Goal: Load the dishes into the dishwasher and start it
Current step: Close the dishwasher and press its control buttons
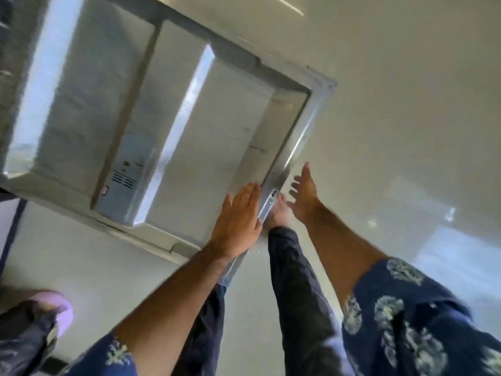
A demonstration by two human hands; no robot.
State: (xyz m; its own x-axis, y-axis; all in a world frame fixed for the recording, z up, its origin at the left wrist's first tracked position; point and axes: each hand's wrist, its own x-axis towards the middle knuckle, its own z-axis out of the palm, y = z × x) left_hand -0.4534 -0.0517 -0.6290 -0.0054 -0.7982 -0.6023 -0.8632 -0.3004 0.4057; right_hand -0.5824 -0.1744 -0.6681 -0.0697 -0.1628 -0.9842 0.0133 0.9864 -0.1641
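The dishwasher door (189,126) hangs open and flat in front of me, its steel inner face up and the picture blurred. A detergent compartment (123,183) sits on its near-left part. The control strip (272,198) runs along the door's top edge on the right. My left hand (238,221) lies flat with fingers together, over that edge near the corner. My right hand (305,196) hovers just beyond the edge, fingers spread, holding nothing. No dishes show.
Pale glossy floor (393,118) surrounds the door. My leg in dark trousers (292,267) and bare foot (279,213) stand under the door's edge. A pink slipper (59,305) on another foot is at lower left.
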